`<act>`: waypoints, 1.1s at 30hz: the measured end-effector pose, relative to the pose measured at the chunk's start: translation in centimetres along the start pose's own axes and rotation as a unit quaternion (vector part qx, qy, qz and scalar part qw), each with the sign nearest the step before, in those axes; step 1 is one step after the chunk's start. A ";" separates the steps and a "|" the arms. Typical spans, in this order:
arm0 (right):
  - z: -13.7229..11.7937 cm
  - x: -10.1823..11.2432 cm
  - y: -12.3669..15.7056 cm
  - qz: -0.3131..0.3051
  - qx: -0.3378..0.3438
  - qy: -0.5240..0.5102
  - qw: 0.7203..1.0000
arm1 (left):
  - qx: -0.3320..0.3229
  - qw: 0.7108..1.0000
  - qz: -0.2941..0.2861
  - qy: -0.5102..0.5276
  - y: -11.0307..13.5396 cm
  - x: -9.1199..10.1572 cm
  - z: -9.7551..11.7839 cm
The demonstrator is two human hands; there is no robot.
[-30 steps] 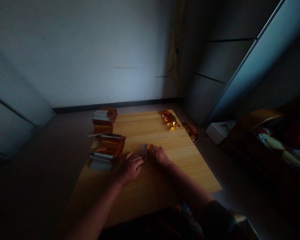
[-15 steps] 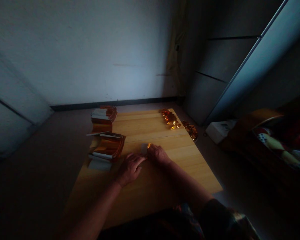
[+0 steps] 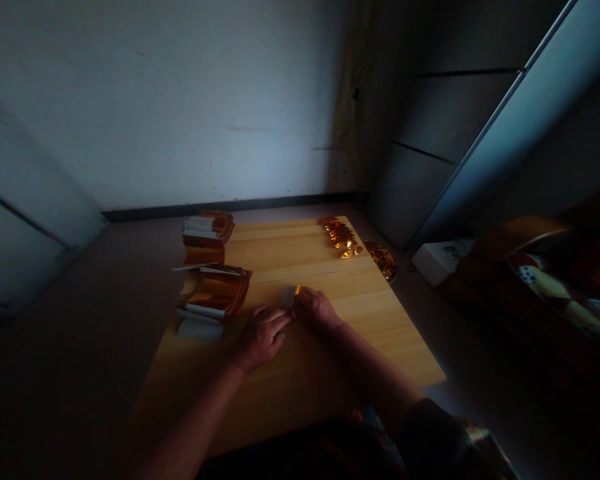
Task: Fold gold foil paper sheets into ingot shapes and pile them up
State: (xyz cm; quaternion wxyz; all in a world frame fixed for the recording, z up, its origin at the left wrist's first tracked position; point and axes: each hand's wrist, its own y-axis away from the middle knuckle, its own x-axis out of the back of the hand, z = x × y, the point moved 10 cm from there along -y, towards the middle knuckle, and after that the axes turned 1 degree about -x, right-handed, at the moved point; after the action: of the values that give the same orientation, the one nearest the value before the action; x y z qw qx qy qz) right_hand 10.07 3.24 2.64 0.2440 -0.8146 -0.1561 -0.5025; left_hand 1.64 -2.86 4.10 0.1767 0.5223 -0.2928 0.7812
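Observation:
A small piece of gold foil paper (image 3: 289, 296) with a pale grey side lies on the wooden table (image 3: 325, 270), a shiny gold strip showing along its right part. My right hand (image 3: 316, 308) is closed on its right side, fingers bent over it. My left hand (image 3: 263, 337) lies to the lower left, its fingers stretched out together and the tips reaching the paper's near edge. Its thumb stands apart from the fingers. My hands hide the near part of the paper. Left of them are loose stacks of gold foil paper (image 3: 220, 291), curled, with pale backs.
Folded gold foil pieces (image 3: 341, 237) stand in a row at the table's far right corner. Beyond the right edge, lower down, sits a heap of similar pieces (image 3: 381, 260). A white box (image 3: 436, 261) and a wooden seat (image 3: 515, 233) are on the right. A wall is behind.
Both hands stay almost in place at the paper, with only slight finger shifts. The stacks and the folded pieces have not moved.

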 end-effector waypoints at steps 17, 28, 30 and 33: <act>0.9 0.1 -0.3 0.002 -0.056 -0.041 0.998 | 0.039 0.996 0.028 -0.073 -0.7 -0.2 0.7; 0.9 0.6 0.0 0.006 -0.041 -0.101 0.994 | 0.058 0.993 0.056 -0.083 -1.3 0.5 1.0; 0.9 0.6 0.0 0.004 -0.045 -0.111 0.993 | 0.058 0.993 0.061 -0.086 -1.2 0.5 1.0; 1.2 0.8 0.0 0.006 -0.051 -0.138 0.989 | 0.054 0.993 0.063 -0.084 -1.1 0.5 1.1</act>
State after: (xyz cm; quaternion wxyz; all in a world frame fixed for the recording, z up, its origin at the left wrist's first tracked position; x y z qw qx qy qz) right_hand 11.35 3.95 2.92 0.1813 -0.8884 -0.1580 -0.3909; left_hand 2.86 -2.68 5.20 0.0736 0.5753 -0.2967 0.7586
